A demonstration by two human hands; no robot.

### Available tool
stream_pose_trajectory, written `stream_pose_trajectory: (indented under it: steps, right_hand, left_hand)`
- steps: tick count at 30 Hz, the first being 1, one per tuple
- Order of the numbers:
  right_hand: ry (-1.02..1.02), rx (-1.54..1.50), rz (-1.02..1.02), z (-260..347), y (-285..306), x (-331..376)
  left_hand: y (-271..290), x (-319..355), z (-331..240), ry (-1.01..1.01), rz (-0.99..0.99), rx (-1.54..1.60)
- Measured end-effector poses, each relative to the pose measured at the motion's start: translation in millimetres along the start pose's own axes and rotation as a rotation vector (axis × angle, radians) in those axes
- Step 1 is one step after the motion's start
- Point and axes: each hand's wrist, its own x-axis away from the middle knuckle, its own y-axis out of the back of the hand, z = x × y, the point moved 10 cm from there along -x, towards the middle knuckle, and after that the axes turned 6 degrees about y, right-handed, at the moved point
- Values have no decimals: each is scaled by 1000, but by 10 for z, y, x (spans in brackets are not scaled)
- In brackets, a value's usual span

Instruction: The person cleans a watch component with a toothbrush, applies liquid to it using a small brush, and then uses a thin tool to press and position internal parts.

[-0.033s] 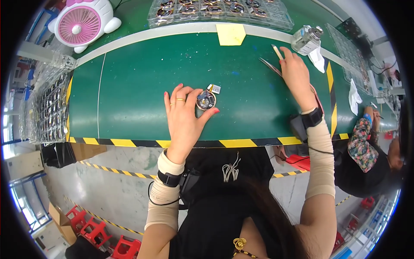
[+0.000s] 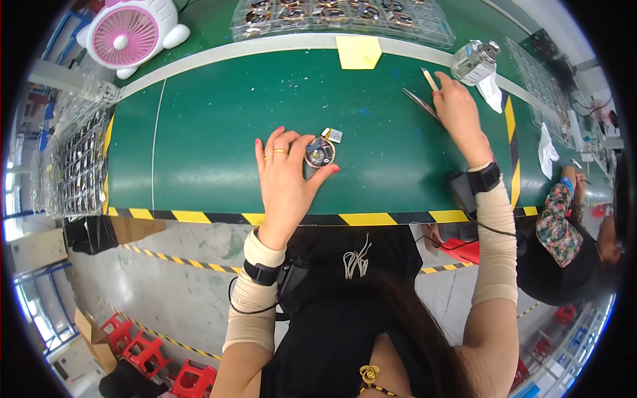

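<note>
My left hand (image 2: 285, 176) rests on the green mat (image 2: 212, 132), thumb and fingers pinching a small round part (image 2: 320, 152) flat against it. A tiny white and yellow piece (image 2: 332, 134) sticks out at the part's upper right. My right hand (image 2: 458, 109) reaches to the far right of the mat and grips a thin pale stick (image 2: 429, 78) that points up and away. Metal tweezers (image 2: 418, 101) lie on the mat just left of that hand. A small clear bottle (image 2: 472, 61) stands close behind the right hand.
A yellow note (image 2: 358, 52) lies at the mat's back edge. Clear trays of round parts (image 2: 345, 16) run along the back, and more trays (image 2: 76, 166) sit at left. A pink fan (image 2: 129, 33) stands back left. White cloths (image 2: 492, 91) lie at right, beside a co-worker (image 2: 564, 225).
</note>
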Motion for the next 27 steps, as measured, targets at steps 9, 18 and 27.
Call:
stream_pose_trajectory:
  steps: [9, 18, 27]
  right_hand:
    - [-22, -1188, 332, 1221, 170, 159]
    - [5, -1767, 531, 1527, -134, 448]
    - [262, -1277, 504, 1683, -144, 456]
  left_hand:
    - [55, 0, -39, -16, -2, 27]
    - [16, 29, -143, -1, 34, 96]
    - [-23, 21, -190, -47, 27, 158]
